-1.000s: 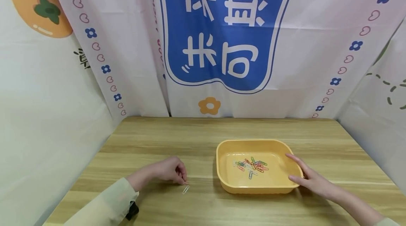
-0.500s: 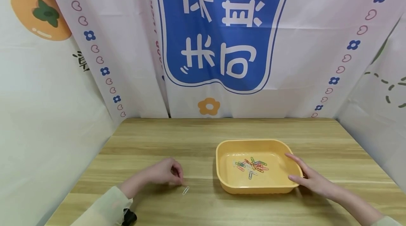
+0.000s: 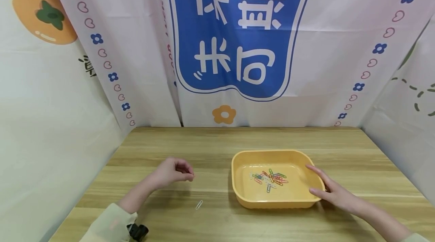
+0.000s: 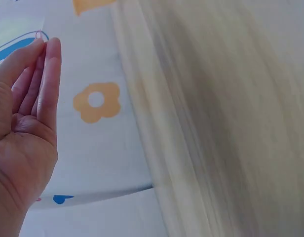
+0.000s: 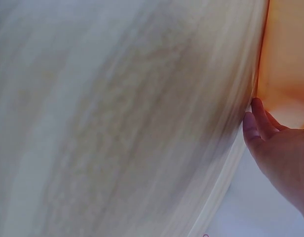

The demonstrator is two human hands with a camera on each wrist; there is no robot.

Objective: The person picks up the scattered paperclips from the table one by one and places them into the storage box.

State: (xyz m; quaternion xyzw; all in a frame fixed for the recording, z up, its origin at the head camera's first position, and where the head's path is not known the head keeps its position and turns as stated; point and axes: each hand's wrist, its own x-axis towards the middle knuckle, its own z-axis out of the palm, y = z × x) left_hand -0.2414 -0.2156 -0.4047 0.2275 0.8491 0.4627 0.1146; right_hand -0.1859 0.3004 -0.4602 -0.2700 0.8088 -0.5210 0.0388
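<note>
My left hand (image 3: 171, 174) is raised over the left part of the table, thumb and fingertips pinched together. A thin pink paper clip (image 4: 39, 34) pokes up from between those fingertips in the left wrist view; most of it is hidden. On the wood below and to the right lies a single white paper clip (image 3: 199, 205). My right hand (image 3: 336, 193) holds the right end of a yellow plastic bin (image 3: 239, 193), with thumb and index finger over its rim. A loose cluster of coloured paper clips (image 3: 272, 178) lies on the bin's floor.
The wood-grain table (image 3: 170, 136) ends at a printed cloth (image 3: 323, 64) hanging behind it. More cloth walls flank the left and right sides. A black strap-like device (image 3: 137, 231) is at the left wrist by the sleeve (image 3: 110, 222).
My left hand has lifted from the table beside the white paper clip, moving up and slightly left with the pink clip. My right hand and the bin have stayed put.
</note>
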